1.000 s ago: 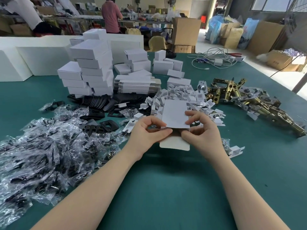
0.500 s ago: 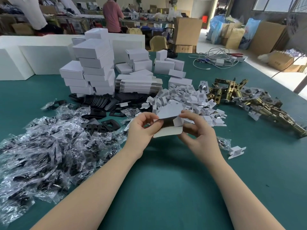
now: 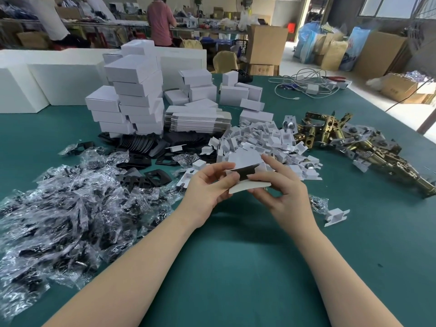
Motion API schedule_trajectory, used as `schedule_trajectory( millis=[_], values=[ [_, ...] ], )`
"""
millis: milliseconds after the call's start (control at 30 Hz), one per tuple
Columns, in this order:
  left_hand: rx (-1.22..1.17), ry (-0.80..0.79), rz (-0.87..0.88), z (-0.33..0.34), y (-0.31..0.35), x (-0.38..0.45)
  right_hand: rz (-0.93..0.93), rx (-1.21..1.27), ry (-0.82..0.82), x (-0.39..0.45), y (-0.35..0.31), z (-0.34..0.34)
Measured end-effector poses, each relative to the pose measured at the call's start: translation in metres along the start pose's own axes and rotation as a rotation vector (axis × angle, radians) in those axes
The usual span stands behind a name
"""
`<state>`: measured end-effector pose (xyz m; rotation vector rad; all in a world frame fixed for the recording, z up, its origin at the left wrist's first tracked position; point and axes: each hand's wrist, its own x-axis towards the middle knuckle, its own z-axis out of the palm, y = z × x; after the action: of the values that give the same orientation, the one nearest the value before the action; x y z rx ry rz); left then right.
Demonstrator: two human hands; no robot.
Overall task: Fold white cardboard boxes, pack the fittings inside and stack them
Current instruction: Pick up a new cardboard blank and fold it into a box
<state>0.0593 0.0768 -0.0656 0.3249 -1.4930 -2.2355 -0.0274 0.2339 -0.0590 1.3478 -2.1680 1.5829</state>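
Both hands, left hand (image 3: pixel 207 190) & right hand (image 3: pixel 280 192), fingers pinching 1 half-opened white box (image 3: pixel 245 161); 1 flat-blank stack (image 3: pixel 198 119) at 12 o'clock.

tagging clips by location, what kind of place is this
Most likely a small factory packing floor: a green work table bears stacked white boxes, a heap of brass latch fittings and bagged black parts, with brown shipping cartons behind.

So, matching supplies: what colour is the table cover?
Teal green table cover, clearest in the head view.
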Motion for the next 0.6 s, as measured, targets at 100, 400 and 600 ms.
schedule_trajectory(
  millis=[100, 400, 600],
  values=[
    [0.047, 0.010, 0.018, 0.000, -0.002, 0.000, -0.001, -0.005, -0.029, 0.000, 0.000, 0.000],
    [0.060, 0.025, 0.035, -0.003, -0.005, 0.003, -0.037, 0.032, -0.070, 0.003, 0.001, 0.002],
    [0.058, -0.084, 0.073, -0.001, -0.002, -0.001, 0.124, 0.183, 0.027, -0.002, -0.001, 0.014]
  ],
)
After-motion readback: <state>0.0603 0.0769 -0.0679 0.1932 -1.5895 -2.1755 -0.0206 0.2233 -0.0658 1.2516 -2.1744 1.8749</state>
